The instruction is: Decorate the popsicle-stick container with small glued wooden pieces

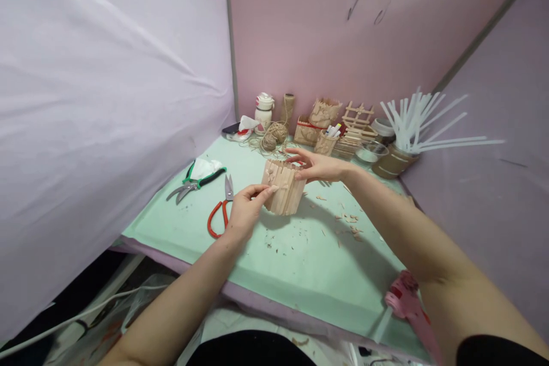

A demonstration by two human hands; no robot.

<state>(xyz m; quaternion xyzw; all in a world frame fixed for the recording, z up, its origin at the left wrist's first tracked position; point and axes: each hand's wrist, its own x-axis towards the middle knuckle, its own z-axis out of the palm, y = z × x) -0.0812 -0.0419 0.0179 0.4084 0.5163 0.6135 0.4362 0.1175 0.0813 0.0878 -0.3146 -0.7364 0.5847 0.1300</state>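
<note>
On the left of the mint-green covered table (257, 267), steel pruning shears with green-and-black handles (194, 184) lie flat, and nearer the middle lie steel scissors with looped red handles (229, 194), both probably set aside so the centre stays free yet in reach. Balls of tan twine (278, 132) sit at the back, out of the way. Central is a pale wooden container of upright slats (283, 203), tilted and seemingly raised off the cover, likely so its near wall faces the person. Pale wood scraps (351, 218) are strewn to its right; beyond them, a round brown pot (388, 161) gathers long translucent white sticks (410, 126) upright, and a pink glue gun (405, 297) rests at the near edge, beside the right forearm. The left hand (247, 211) is nearly closed, thumb and fingers pinching what looks like a small pale wood sliver (273, 188) against the near wall. The right hand (318, 166) arches over the rim, forefinger extended, thumb outside and other fingers behind, apparently clasping the wall; how firmly, I cannot tell.
</note>
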